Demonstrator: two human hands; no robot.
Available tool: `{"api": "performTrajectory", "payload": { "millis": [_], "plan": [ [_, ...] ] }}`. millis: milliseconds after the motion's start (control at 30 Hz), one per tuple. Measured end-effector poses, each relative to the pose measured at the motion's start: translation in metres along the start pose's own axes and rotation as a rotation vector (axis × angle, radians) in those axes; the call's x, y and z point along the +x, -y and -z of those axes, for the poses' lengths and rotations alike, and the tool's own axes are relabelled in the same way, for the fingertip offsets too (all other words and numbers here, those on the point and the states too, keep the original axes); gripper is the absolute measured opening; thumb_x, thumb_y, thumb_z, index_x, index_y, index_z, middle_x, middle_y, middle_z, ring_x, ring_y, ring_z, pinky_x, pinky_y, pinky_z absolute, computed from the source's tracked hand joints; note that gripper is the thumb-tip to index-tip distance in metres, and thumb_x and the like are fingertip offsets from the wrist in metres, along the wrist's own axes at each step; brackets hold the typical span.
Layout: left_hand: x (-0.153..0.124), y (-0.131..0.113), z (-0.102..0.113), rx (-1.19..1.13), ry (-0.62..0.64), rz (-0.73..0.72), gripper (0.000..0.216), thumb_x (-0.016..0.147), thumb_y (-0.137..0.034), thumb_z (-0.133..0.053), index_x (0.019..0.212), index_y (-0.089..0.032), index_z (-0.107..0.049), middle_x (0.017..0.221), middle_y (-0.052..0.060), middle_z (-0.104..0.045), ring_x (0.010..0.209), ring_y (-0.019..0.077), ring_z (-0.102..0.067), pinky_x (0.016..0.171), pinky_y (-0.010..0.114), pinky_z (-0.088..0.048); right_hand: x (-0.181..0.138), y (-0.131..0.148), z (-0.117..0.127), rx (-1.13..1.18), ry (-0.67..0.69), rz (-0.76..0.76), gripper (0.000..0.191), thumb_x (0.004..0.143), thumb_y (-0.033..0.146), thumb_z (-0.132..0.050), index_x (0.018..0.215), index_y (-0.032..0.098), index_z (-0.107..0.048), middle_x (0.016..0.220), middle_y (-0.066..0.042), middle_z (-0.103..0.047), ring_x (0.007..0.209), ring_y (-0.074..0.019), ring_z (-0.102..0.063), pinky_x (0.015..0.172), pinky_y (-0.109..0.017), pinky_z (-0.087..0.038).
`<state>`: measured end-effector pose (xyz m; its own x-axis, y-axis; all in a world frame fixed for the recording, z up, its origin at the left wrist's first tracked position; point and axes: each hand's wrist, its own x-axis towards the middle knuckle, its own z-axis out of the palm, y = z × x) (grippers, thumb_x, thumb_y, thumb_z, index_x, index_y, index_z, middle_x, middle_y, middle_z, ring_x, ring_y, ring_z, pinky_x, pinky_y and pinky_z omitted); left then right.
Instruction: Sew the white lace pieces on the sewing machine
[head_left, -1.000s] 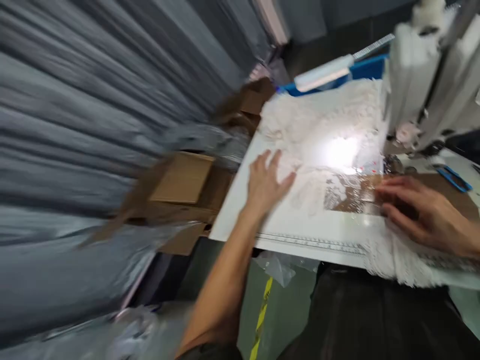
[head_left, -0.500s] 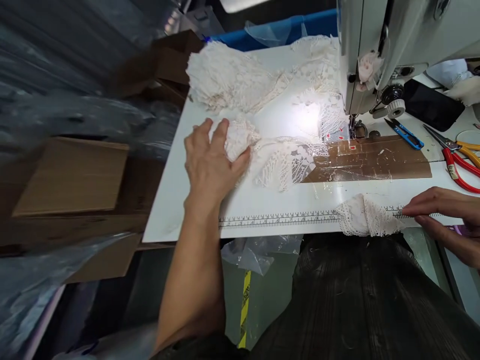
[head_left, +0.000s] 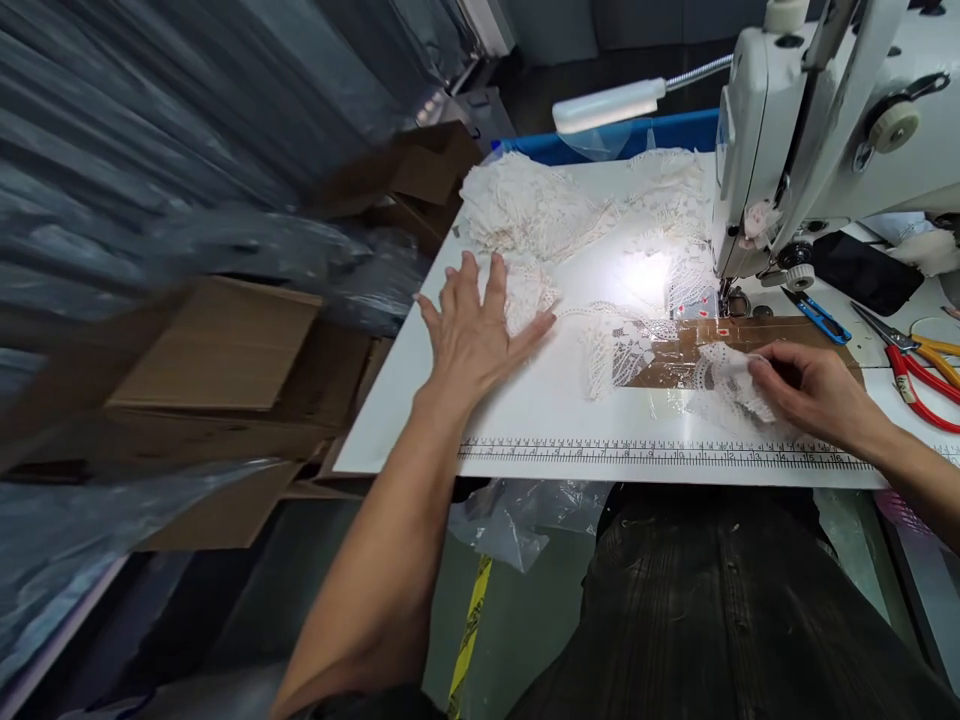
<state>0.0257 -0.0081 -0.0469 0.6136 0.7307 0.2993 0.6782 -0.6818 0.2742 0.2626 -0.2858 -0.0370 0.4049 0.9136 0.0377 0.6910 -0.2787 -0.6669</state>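
A white table (head_left: 390,420) carried a printed ruler (head_left: 652,455) along its front edge and a brown taped patch (head_left: 795,335) before the sewing machine (head_left: 810,120). A lamp (head_left: 607,105) lit the middle so brightly that the lace there washed out. The left hand (head_left: 476,335) lay flat with fingers spread, gripping nothing, its fingertips on a lace wad (head_left: 529,290) just in front of the lace pile (head_left: 525,205). The right hand (head_left: 814,390) pinched a lace piece (head_left: 724,385) on the taped patch, near the needle.

Red scissors (head_left: 919,385), blue snips (head_left: 817,315) and a black phone (head_left: 855,270) lay at the right. Cardboard boxes (head_left: 217,345) stood left of the table. The grey sheeting (head_left: 150,150) beyond them was blurred, and the scissors were cut off at the frame edge.
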Motion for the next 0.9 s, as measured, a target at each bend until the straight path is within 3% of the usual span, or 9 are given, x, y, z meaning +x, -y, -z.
{"api": "performTrajectory", "payload": {
  "millis": [100, 200, 300, 400, 500, 600, 733, 800, 900],
  "plan": [
    [-0.001, -0.014, 0.014, -0.017, -0.055, -0.044, 0.094, 0.076, -0.082, -0.047, 0.147, -0.022, -0.033, 0.158, 0.008, -0.025, 0.148, 0.0421, -0.001, 0.114, 0.066, 0.011, 0.014, -0.007, 0.015, -0.052, -0.070, 0.003, 0.036, 0.088, 0.037, -0.044, 0.108, 0.016, -0.066, 0.080, -0.007, -0.065, 0.067, -0.0196, -0.058, 0.059, -0.032, -0.046],
    [-0.002, -0.035, 0.023, 0.005, -0.114, -0.111, 0.075, 0.086, -0.069, -0.048, 0.142, -0.021, -0.039, 0.158, 0.006, -0.024, 0.148, 0.0385, -0.006, 0.115, 0.061, 0.012, 0.018, -0.013, 0.025, -0.163, -0.197, 0.137, 0.038, 0.087, 0.034, -0.043, 0.110, 0.015, -0.067, 0.103, -0.014, -0.064, 0.090, -0.0281, -0.062, 0.076, -0.043, -0.051],
    [-0.002, -0.058, 0.018, 0.030, -0.071, -0.249, 0.048, 0.093, -0.052, -0.047, 0.131, -0.023, -0.050, 0.153, 0.006, -0.035, 0.142, 0.0330, -0.029, 0.118, 0.059, -0.001, 0.015, -0.011, 0.027, -0.129, -0.163, 0.213, 0.033, 0.090, 0.033, -0.043, 0.103, 0.015, -0.068, 0.101, -0.014, -0.065, 0.087, -0.0273, -0.064, 0.076, -0.044, -0.053],
    [-0.004, -0.088, 0.002, -0.026, 0.097, -0.435, 0.030, 0.097, -0.042, -0.045, 0.117, -0.024, -0.058, 0.135, 0.006, -0.055, 0.120, 0.0268, -0.053, 0.111, 0.055, -0.025, 0.012, -0.004, 0.020, -0.092, -0.131, 0.285, 0.028, 0.092, 0.031, -0.045, 0.097, 0.016, -0.068, 0.099, -0.013, -0.066, 0.087, -0.0248, -0.065, 0.076, -0.040, -0.055],
    [-0.009, -0.120, -0.016, -0.105, 0.264, -0.541, 0.028, 0.100, -0.036, -0.041, 0.106, -0.019, -0.062, 0.111, 0.008, -0.065, 0.099, 0.0230, -0.059, 0.090, 0.042, -0.043, 0.010, 0.001, 0.006, -0.109, -0.143, 0.359, 0.026, 0.095, 0.032, -0.045, 0.098, 0.016, -0.065, 0.098, -0.013, -0.065, 0.089, -0.0241, -0.065, 0.076, -0.038, -0.055],
    [-0.013, -0.142, -0.031, -0.118, 0.309, -0.511, 0.029, 0.096, -0.041, -0.049, 0.103, -0.014, -0.059, 0.102, 0.009, -0.061, 0.087, 0.0211, -0.055, 0.075, 0.035, -0.044, 0.012, -0.001, -0.009, -0.181, -0.113, 0.384, 0.031, 0.097, 0.039, -0.043, 0.101, 0.015, -0.061, 0.097, -0.014, -0.062, 0.083, -0.0243, -0.063, 0.071, -0.038, -0.055],
    [-0.012, -0.146, -0.041, -0.172, 0.305, -0.466, 0.021, 0.094, -0.037, -0.055, 0.092, -0.016, -0.057, 0.092, 0.005, -0.057, 0.082, 0.0182, -0.052, 0.073, 0.032, -0.041, 0.017, -0.003, -0.016, -0.197, -0.001, 0.383, 0.036, 0.099, 0.038, -0.034, 0.086, 0.016, -0.059, 0.089, -0.013, -0.060, 0.073, -0.0225, -0.059, 0.061, -0.036, -0.050],
    [-0.011, -0.142, -0.041, -0.208, 0.307, -0.469, 0.020, 0.094, -0.033, -0.054, 0.083, -0.017, -0.055, 0.085, 0.002, -0.057, 0.079, 0.0166, -0.052, 0.075, 0.033, -0.041, 0.019, -0.001, -0.012, -0.035, 0.027, 0.326, 0.034, 0.098, 0.035, -0.037, 0.083, 0.017, -0.060, 0.085, -0.011, -0.061, 0.072, -0.0205, -0.059, 0.064, -0.034, -0.049],
    [-0.013, -0.139, -0.032, -0.317, 0.293, -0.456, 0.021, 0.092, -0.027, -0.053, 0.074, -0.017, -0.051, 0.075, 0.000, -0.058, 0.071, 0.0142, -0.052, 0.073, 0.033, -0.042, 0.015, 0.002, -0.002, 0.288, 0.040, 0.113, 0.028, 0.092, 0.043, -0.051, 0.085, 0.019, -0.064, 0.085, -0.008, -0.064, 0.075, -0.0196, -0.060, 0.068, -0.033, -0.049]
  ]
}}
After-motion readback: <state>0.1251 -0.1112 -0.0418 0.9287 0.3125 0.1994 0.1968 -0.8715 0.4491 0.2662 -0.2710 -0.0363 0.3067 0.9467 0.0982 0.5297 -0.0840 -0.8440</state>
